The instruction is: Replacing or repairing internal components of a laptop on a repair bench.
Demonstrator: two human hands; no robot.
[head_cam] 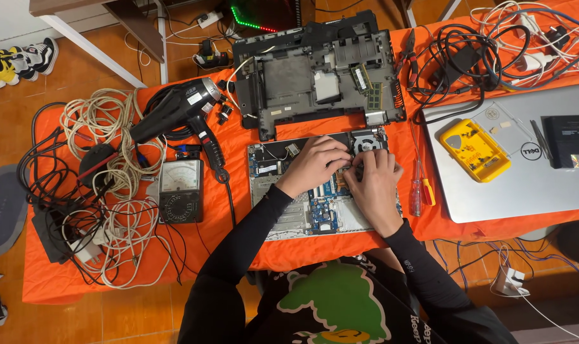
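Presently both hands sit on the opened laptop base (302,204), which lies at the middle of the orange-covered worktop (238,255), circuit board exposed. Left hand (315,164) rests palm down on the board, fingers curled toward 3 o'clock; cannot tell whether it pinches anything. Right hand (373,178) lies just beside it at 3 o'clock, fingers bent down onto the board near the cooling fan (368,141); fingertips of the two hands meet or nearly meet, and whatever is under them is hidden. Black sleeves on both arms.

Around the base:
- At 12 o'clock, a dark stripped laptop shell (318,73), underside up, with green memory sticks (366,83) in it.
- At 9 o'clock, an analogue multimeter (180,191), touching tangled pale cables (111,191).
- At 10 o'clock, a black hot-air gun (181,108), its cord running down past the meter.
- At 3 o'clock, just off the base's edge, a red-and-yellow-handled screwdriver (423,188) lying on the cloth.
- Farther toward 3 o'clock, a closed silver laptop (525,185) carrying a yellow plastic tool case (474,150) and a black flat box (568,141).
- At 1 o'clock, pliers (407,54) and a heap of black and white cables (493,44).

Floor at the far 10 o'clock corner holds shoes (15,64).
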